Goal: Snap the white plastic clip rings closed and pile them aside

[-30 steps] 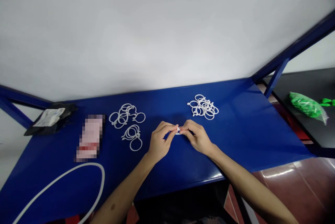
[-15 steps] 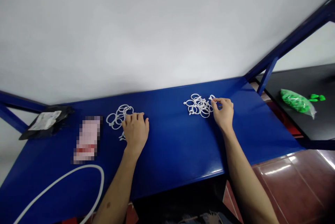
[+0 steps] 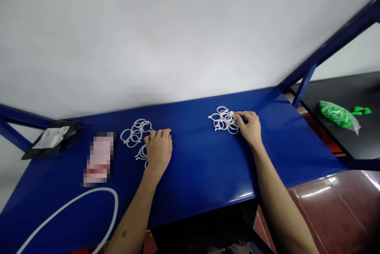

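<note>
My left hand (image 3: pixel 159 149) rests over the table with its fingers curled down, and a small pale bit shows by the index fingertip; what the fingers hold is hidden. Beside it lie loose white curtain rings (image 3: pixel 132 137), each with a small eyelet, and more rings (image 3: pixel 141 152) are partly covered by the hand. On the right, a tangled heap of the same white rings (image 3: pixel 225 120) sits on the blue table (image 3: pixel 196 167). My right hand (image 3: pixel 249 128) reaches the heap's right edge, thumb and index finger pinching a ring there.
To the left are a blurred pink packet (image 3: pixel 99 159), a black plastic bag (image 3: pixel 53 139) with a white label, and a long white tube or cable loop (image 3: pixel 114 206). Blue frame bars (image 3: pixel 304 83) edge the right side. Beyond, a dark table (image 3: pixel 365 143) bears a bag of green pieces (image 3: pixel 338 115).
My left hand has shifted a little right and down, uncovering more rings. The right hand has moved slightly left, bringing the ring at its fingertips against the heap.
</note>
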The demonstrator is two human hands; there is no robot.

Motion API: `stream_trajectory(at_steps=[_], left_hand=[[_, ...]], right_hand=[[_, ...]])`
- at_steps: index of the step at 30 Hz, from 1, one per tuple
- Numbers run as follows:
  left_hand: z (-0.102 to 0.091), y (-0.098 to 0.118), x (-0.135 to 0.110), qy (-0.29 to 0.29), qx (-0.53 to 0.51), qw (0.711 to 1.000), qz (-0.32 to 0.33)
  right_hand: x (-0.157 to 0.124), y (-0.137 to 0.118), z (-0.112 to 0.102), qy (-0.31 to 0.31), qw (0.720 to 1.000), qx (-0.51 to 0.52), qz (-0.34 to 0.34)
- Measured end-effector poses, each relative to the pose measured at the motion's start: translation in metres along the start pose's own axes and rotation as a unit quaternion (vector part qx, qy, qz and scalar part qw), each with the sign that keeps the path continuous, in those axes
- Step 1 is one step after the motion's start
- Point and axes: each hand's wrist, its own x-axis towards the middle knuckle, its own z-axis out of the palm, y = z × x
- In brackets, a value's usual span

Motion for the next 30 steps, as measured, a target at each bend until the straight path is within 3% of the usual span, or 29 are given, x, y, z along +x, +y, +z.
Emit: stream_trajectory(at_steps=[7, 11, 14, 16, 18, 20, 23, 27, 30], left_hand=[[0.000, 0.011, 0.002, -0.013, -0.112, 0.994, -0.001], [-0.007, 0.022, 0.002, -0.029, -0.289, 0.957, -0.010], [-0.013, 0.028, 0.000, -0.088, -0.449, 0.889, -0.037], [-0.015, 0.031, -0.002, -0.140, -0.528, 0.836, -0.061], [-0.015, 0.032, -0.003, -0.186, -0.581, 0.789, -0.076], [-0.013, 0.031, -0.005, -0.214, -0.618, 0.752, -0.083], [-0.008, 0.031, -0.007, -0.223, -0.663, 0.708, -0.096], [-0.002, 0.034, -0.009, -0.220, -0.700, 0.670, -0.111], [0.000, 0.036, -0.008, -0.201, -0.681, 0.694, -0.115]], right_hand=[[-0.003, -0.009, -0.007, 0.060, 0.998, -0.021, -0.009], [-0.015, -0.032, -0.008, 0.098, 0.993, -0.029, -0.062], [-0.034, -0.058, -0.001, 0.000, 0.990, 0.064, -0.128], [-0.049, -0.076, 0.006, -0.130, 0.967, 0.153, -0.157], [-0.061, -0.089, 0.013, -0.218, 0.939, 0.217, -0.156], [-0.069, -0.096, 0.020, -0.264, 0.921, 0.256, -0.126], [-0.074, -0.097, 0.025, -0.285, 0.909, 0.299, -0.059], [-0.077, -0.095, 0.026, -0.305, 0.885, 0.351, 0.010], [-0.077, -0.096, 0.026, -0.309, 0.876, 0.367, 0.040]])
